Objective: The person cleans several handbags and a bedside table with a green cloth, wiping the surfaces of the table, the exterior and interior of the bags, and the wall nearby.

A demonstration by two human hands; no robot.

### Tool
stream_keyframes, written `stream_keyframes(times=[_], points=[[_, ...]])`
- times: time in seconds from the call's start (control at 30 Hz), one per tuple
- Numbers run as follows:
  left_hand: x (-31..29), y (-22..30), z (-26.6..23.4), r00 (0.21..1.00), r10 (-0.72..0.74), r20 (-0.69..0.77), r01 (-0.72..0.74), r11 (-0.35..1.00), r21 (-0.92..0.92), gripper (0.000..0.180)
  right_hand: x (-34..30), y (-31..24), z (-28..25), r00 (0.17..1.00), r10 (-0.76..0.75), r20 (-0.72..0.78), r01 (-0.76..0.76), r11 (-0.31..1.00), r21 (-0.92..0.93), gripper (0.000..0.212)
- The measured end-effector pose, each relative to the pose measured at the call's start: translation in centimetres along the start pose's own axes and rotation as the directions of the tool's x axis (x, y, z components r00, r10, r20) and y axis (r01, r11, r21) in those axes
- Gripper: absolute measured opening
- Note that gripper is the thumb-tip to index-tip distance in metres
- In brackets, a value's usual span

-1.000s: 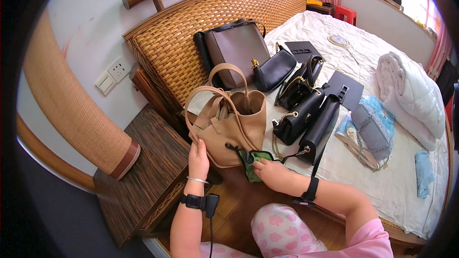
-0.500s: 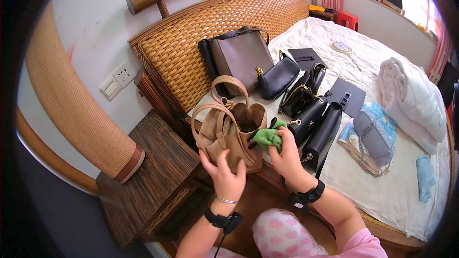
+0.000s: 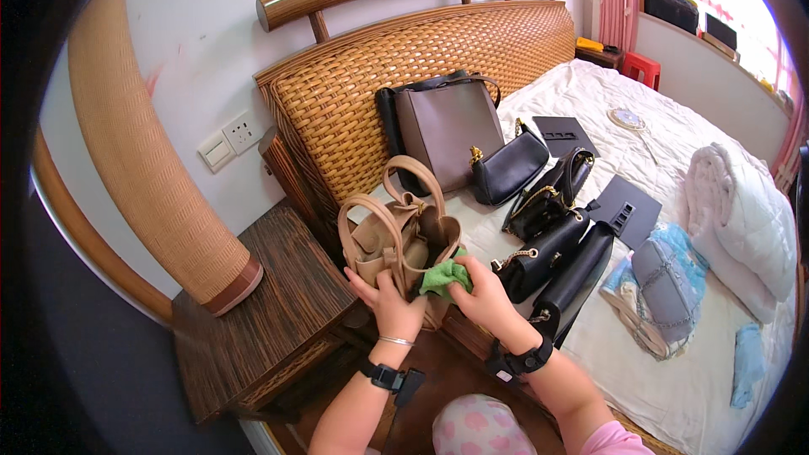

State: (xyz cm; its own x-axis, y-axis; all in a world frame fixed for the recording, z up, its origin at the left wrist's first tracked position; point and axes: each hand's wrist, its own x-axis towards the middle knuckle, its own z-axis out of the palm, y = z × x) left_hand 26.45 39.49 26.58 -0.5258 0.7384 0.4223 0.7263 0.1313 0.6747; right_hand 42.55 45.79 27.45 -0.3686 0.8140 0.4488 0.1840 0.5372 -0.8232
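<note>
The fingers of your right hand [image 3: 484, 297] are pinched around a bunched green cloth [image 3: 445, 278], with the thumb on its near side. Those of your left hand [image 3: 398, 313] are partly spread against the near face of the tan top-handle handbag [image 3: 368, 268]; some fingertips are hidden, so you cannot tell whether they grip the leather or only rest on it.

The handbag lies directly beyond your left fingers and just to the left of your right ones. Its mouth gapes upward, and the longer line of that opening appears to run roughly crosswise, from above your left fingers toward the cloth. Both handles arch up past your fingertips, away from you. Your left hand is the nearer, touching the bag; your right has the cloth between itself and the bag's right edge, where you cannot tell how much of the cloth bears on it.

Left of your left fingers stands the dark wood nightstand [image 3: 253, 320]. Just right of your right fingers lies a black flap bag with a chain [image 3: 548, 257], and farther beyond them a taupe tote [image 3: 451, 131] leans by the woven headboard [image 3: 337, 118].
</note>
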Motion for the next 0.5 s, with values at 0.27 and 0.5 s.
stream_keyframes(times=[0.27, 0.5], points=[[1.9, -1.7, -2.3, 0.999, 0.042, 0.003, -0.040, 0.970, -0.239, 0.043, 0.1, 1.4, 1.8, 0.945, 0.141, -0.294, -0.096, 0.982, 0.161, 0.042], [0.7, 0.2, -1.8, 0.988, 0.154, -0.019, -0.155, 0.973, -0.171, 0.032, 0.3, 0.0, 1.8, 0.979, 0.134, -0.152, -0.097, 0.969, 0.229, 0.055]])
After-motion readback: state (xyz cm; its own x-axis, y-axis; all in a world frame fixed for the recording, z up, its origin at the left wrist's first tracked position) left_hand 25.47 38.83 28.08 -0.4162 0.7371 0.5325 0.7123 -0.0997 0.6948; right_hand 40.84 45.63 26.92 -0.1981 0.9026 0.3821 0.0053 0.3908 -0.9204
